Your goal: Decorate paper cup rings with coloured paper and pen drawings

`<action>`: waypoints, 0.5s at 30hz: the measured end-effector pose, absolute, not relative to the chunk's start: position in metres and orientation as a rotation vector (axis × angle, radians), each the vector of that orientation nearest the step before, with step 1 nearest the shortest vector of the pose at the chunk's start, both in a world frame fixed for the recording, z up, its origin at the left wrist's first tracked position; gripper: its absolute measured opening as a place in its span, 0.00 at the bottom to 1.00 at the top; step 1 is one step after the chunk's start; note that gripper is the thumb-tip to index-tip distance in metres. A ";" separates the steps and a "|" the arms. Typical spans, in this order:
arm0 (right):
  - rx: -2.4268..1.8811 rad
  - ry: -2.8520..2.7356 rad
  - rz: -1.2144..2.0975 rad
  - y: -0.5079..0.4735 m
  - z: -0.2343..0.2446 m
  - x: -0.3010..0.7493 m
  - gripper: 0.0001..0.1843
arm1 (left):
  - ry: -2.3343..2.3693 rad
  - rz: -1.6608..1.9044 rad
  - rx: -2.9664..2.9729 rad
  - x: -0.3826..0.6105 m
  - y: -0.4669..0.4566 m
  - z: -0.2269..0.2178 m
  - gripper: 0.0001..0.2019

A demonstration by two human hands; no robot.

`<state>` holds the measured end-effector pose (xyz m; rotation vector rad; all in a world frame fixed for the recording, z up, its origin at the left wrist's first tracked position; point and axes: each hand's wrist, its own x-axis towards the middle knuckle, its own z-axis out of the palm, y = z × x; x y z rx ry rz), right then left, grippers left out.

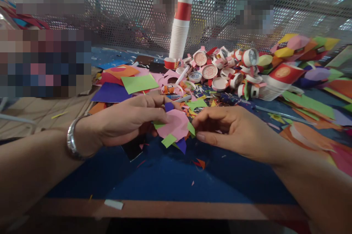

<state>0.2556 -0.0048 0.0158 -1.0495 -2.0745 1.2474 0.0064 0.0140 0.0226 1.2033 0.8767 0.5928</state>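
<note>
Between my two hands is a paper flower, a pink round piece with green and purple pointed tabs around its rim. My left hand grips its left side, thumb on top of the pink face and fingers behind. At the flower's right rim, my right hand has its fingers curled, with the thumb and forefinger tips at a green tab. The other fingers of that hand fold underneath. Both hands hover above the near part of the blue tabletop.
Decorated paper-cup pieces are heaped behind my hands, beside a tall cup stack and a tilted cup stack. Coloured sheets lie left. A pen and an orange paper piece lie right. Perforated metal stands behind.
</note>
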 end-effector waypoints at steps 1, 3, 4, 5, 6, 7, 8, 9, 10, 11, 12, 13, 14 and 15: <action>-1.049 -2.085 1.242 -0.005 0.016 0.255 0.03 | 0.875 0.606 1.209 0.006 0.014 0.022 0.04; -1.052 -2.102 1.233 -0.006 0.016 0.255 0.04 | 0.867 0.631 1.211 0.006 0.014 0.022 0.03; -1.055 -2.107 1.230 -0.006 0.016 0.255 0.04 | 0.868 0.638 1.208 0.006 0.014 0.022 0.03; -1.060 -2.108 1.227 -0.006 0.016 0.255 0.04 | 0.871 0.643 1.203 0.006 0.014 0.022 0.04; -1.064 -2.105 1.227 -0.006 0.016 0.255 0.04 | 0.879 0.644 1.199 0.006 0.014 0.022 0.04; -1.066 -2.097 1.229 -0.006 0.015 0.255 0.04 | 0.888 0.645 1.197 0.006 0.014 0.022 0.04; -1.067 -2.085 1.237 -0.006 0.015 0.255 0.04 | 0.894 0.648 1.198 0.006 0.014 0.022 0.04; -1.068 -2.068 1.248 -0.006 0.014 0.255 0.05 | 0.899 0.654 1.198 0.006 0.014 0.022 0.04; -1.066 -2.051 1.261 -0.006 0.014 0.255 0.05 | 0.900 0.658 1.200 0.006 0.014 0.022 0.05; -1.061 -2.036 1.274 -0.006 0.014 0.255 0.05 | 0.901 0.665 1.203 0.006 0.014 0.022 0.05; -1.055 -2.022 1.285 -0.006 0.013 0.255 0.04 | 0.902 0.672 1.209 0.006 0.014 0.022 0.05; -1.052 -2.011 1.293 -0.006 0.013 0.255 0.04 | 0.903 0.675 1.215 0.006 0.015 0.022 0.05; -1.056 -2.003 1.297 -0.006 0.013 0.255 0.03 | 0.900 0.670 1.222 0.006 0.015 0.022 0.05; -1.065 -1.998 1.297 -0.005 0.013 0.254 0.03 | 0.894 0.659 1.226 0.006 0.015 0.022 0.06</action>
